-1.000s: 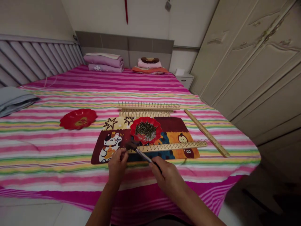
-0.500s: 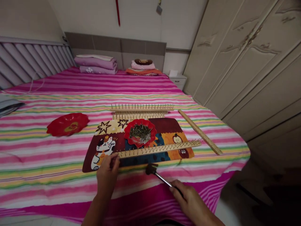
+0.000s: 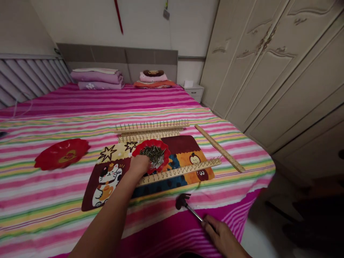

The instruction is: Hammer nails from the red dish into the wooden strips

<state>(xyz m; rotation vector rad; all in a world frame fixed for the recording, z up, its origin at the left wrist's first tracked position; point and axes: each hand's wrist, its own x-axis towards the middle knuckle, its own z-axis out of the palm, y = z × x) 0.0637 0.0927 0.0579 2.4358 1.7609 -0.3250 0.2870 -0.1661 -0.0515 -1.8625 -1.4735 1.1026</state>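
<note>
My left hand (image 3: 139,166) is at the near left rim of a red scalloped bowl (image 3: 166,150); its fingers point down and are hidden, so what they hold does not show. Inside the bowl lies a heap of nails (image 3: 153,152), with a small clear piece among them. My right hand (image 3: 220,233) is wrapped round the handle of a claw hammer (image 3: 194,213), its head over the bed's near side. A wooden strip (image 3: 172,174) studded with upright nails lies across the patterned mat (image 3: 161,191), just in front of the bowl.
Two more nail-studded strips (image 3: 150,127) lie behind the bowl. A bare-topped wooden strip (image 3: 219,147) slants at the right. At the left sits a red plate (image 3: 61,154). Folded bedding (image 3: 98,79) rests near the headboard, and a wardrobe (image 3: 266,79) stands along the right.
My left hand has left the near strip's left end and moved forward to the bowl of nails. The hammer stays in my right hand, and the view has shifted right.
</note>
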